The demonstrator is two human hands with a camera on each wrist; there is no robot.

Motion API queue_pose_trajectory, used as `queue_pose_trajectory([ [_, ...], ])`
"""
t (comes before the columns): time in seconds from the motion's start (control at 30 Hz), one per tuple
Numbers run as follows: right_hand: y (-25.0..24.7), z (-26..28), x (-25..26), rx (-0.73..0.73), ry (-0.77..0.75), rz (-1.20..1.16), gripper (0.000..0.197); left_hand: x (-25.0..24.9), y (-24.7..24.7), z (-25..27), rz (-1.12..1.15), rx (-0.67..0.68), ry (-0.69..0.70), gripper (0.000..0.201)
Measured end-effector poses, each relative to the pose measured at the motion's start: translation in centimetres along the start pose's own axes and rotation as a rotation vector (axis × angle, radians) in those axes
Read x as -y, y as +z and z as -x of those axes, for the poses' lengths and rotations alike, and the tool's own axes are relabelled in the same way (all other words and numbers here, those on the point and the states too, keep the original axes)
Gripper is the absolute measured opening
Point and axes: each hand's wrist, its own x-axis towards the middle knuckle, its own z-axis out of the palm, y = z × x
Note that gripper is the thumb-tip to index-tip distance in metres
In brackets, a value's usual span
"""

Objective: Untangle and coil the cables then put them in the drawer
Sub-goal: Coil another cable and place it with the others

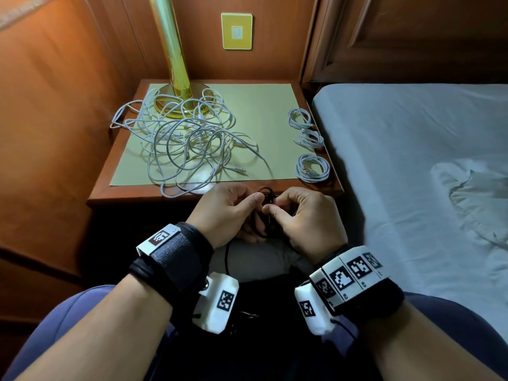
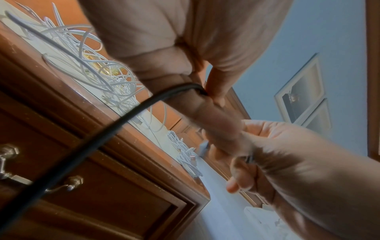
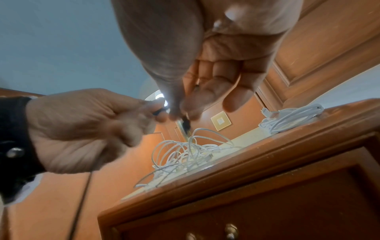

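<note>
Both hands meet just in front of the nightstand's front edge, over my lap. My left hand (image 1: 233,209) and my right hand (image 1: 298,213) each pinch a thin black cable (image 1: 268,192) between thumb and fingers; a small loop of it sticks up between them. In the left wrist view the black cable (image 2: 115,128) runs from the fingers down past the drawer (image 2: 86,186). A tangle of white cables (image 1: 187,138) lies on the nightstand top. Three coiled white cables (image 1: 312,167) sit along its right edge. The drawer front is shut, its metal handle (image 2: 12,164) visible.
A brass lamp (image 1: 171,59) stands at the back left of the nightstand (image 1: 132,193), its base under the tangle. A bed with a grey sheet (image 1: 412,160) lies right of it. Wooden panelling closes the left side and the back, with a yellow wall plate (image 1: 237,31).
</note>
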Motion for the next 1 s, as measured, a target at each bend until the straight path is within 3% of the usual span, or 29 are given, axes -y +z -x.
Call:
queue_pose_trajectory([
  [0.1,0.1,-0.3,-0.2,-0.004,-0.009,0.086,0.031,-0.1,0.3,0.3,-0.009,0.05,0.032,0.026],
  [0.23,0.2,-0.4,0.1,0.011,0.052,0.036,0.039,0.2,-0.4,0.0,-0.06,-0.031,0.056,0.027],
  [0.43,-1.0,-0.9,0.3,0.09,0.242,-0.394,0.026,1.0,-3.1,-0.8,-0.118,-0.15,0.147,0.028],
  [0.5,-1.6,-1.3,0.4,0.181,0.292,-0.561,0.02,1.0,-3.5,-0.7,-0.085,-0.134,0.16,0.028],
  [0.63,-1.9,-1.3,1.0,0.428,0.333,-0.822,0.028,0.9,-3.3,-0.6,-0.016,-0.107,0.175,0.027],
  [0.7,-1.9,-1.2,1.1,0.47,0.32,-0.874,0.028,0.9,-3.2,-0.7,-0.003,-0.113,0.18,0.026],
  [0.9,-2.3,-1.6,0.4,0.366,0.317,-0.612,0.013,1.1,-3.2,-1.0,-0.044,-0.209,0.227,0.017],
  [1.0,-2.3,-1.5,0.2,0.381,0.32,-0.518,0.009,1.4,-3.3,-1.2,-0.127,-0.231,0.255,0.017],
])
